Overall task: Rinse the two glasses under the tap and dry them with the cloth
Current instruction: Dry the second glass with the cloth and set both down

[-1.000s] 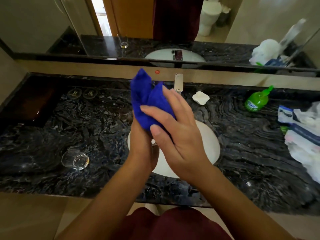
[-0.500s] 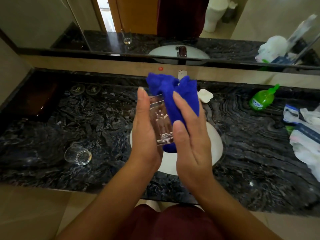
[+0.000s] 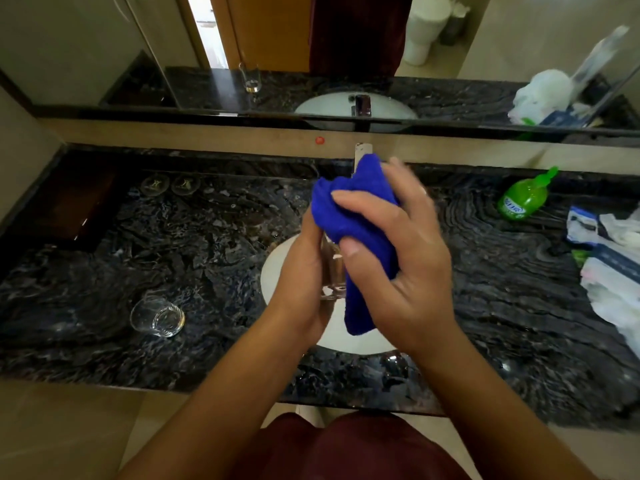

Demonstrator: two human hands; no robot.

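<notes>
Over the sink (image 3: 277, 271), I keep my left hand (image 3: 304, 268) gripping the glass (image 3: 333, 271) firmly while my right hand (image 3: 405, 258), fingers curled round the blue cloth (image 3: 353, 216), should wipe rim to base.

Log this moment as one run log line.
drying | left hand holds glass | right hand grips blue cloth | second glass on counter

Dim, soft daylight — fisheye edges, motion-blurred fingers (image 3: 412, 181)

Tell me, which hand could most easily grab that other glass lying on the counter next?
Probably the left hand: the second glass lies on its side left of the sink, nearer it. The right hand grips the blue cloth.
</notes>
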